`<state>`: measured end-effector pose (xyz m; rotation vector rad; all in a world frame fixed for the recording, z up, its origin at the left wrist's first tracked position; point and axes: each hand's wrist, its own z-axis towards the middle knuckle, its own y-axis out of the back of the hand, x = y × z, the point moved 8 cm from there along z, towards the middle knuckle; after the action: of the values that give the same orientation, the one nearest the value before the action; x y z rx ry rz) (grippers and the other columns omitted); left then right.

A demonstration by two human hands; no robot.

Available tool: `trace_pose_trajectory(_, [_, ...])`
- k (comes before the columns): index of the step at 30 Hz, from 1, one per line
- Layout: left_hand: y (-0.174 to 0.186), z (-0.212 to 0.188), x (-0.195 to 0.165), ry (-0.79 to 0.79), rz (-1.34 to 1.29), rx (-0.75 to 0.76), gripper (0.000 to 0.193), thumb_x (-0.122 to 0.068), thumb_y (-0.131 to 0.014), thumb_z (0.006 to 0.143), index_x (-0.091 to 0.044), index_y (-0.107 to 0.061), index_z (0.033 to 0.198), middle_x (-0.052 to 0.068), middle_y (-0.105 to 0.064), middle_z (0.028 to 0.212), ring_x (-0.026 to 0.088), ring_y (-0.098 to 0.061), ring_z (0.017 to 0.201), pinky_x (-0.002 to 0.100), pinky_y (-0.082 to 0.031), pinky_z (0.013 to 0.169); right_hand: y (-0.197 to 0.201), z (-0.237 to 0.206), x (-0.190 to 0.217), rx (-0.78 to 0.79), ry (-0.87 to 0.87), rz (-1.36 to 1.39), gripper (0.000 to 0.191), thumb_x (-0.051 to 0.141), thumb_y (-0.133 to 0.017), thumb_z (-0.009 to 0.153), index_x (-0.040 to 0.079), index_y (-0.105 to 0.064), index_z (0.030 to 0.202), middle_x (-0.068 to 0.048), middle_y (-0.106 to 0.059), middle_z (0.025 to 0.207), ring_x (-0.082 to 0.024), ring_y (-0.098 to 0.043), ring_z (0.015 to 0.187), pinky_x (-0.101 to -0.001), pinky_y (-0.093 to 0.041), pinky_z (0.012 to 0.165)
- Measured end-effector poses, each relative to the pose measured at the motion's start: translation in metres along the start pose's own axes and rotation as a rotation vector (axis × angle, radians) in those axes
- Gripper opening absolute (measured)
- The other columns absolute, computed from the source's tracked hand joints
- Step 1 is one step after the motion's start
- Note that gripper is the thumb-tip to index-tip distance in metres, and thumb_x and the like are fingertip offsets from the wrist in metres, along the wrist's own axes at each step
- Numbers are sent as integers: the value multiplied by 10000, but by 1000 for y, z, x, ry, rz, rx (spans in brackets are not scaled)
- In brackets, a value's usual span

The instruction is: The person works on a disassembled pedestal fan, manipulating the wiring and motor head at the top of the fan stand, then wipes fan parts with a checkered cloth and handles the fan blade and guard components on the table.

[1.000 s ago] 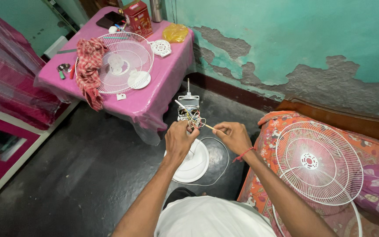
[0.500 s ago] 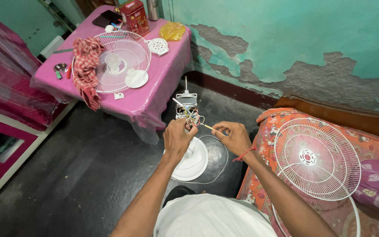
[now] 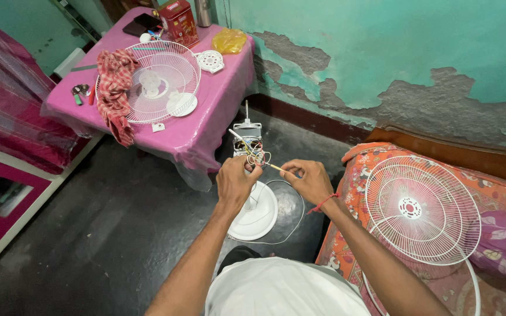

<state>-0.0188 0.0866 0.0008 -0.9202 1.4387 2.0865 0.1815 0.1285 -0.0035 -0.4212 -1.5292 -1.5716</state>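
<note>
a lived-in room at home used for repair work: peeling turquoise wall (image 3: 417, 64), a pink-clothed tabletop (image 3: 206, 126) holding a fan guard (image 3: 147, 82), and a bed (image 3: 499, 210) with floral cover bearing another white fan grille (image 3: 423, 210).

Pink-clothed table (image 3: 206, 131) — fan guard (image 3: 153, 82), checked cloth (image 3: 115, 88), red tin (image 3: 178, 22) on it.

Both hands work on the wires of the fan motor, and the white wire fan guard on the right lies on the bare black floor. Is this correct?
Not quite. The head view shows the left hand and right hand at the fan motor wires, but the white wire fan guard lies on an orange patterned cloth, not the floor.
</note>
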Motion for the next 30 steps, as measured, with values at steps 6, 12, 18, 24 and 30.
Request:
trace_pose_trajectory(6, [2, 1, -1, -1, 12, -26, 161, -241, -766, 766, -98, -760, 841, 39, -680, 737, 263, -652, 793, 458, -511, 690, 0, 1, -1, 24, -57, 19, 197, 235, -764, 838, 100, -804, 976, -48, -772, 752, -105, -610, 568, -305, -499, 567])
trace_pose_trajectory(12, [2, 0, 0, 17, 8, -10, 168, -248, -769, 767, -96, -752, 836, 39, -680, 730, 260, -657, 794, 457, -514, 694, -2, 3, 1, 19, -25, -8, 190, 235, -773, 838, 103, -809, 969, -45, -782, 781, -118, -609, 572, -308, -499, 570])
trace_pose_trajectory(18, [3, 0, -2, -24, 19, -25, 182, -256, -771, 781, -81, -730, 811, 39, -681, 741, 266, -655, 800, 458, -514, 696, -5, 6, 1, 3, 18, 73, 209, 234, -745, 854, 68, -801, 967, -53, -780, 784, -76, -689, 642, -280, -539, 613])
trace_pose_trajectory(24, [1, 0, 1, 9, -16, -2, 175, -249, -772, 757, -87, -732, 808, 43, -678, 730, 262, -653, 781, 452, -513, 688, -18, 6, -20, 163, -237, 0, 266, 283, -658, 944, 71, -818, 959, -88, -711, 624, -105, -608, 544, -334, -482, 550])
trace_pose_trajectory(30, [1, 0, 3, -7, 28, -11, 189, -243, -775, 759, -66, -718, 794, 49, -671, 745, 268, -650, 792, 458, -511, 696, -10, 8, -8, 66, -108, 1, 191, 228, -725, 850, 84, -815, 937, -78, -749, 679, -94, -675, 567, -304, -520, 564])
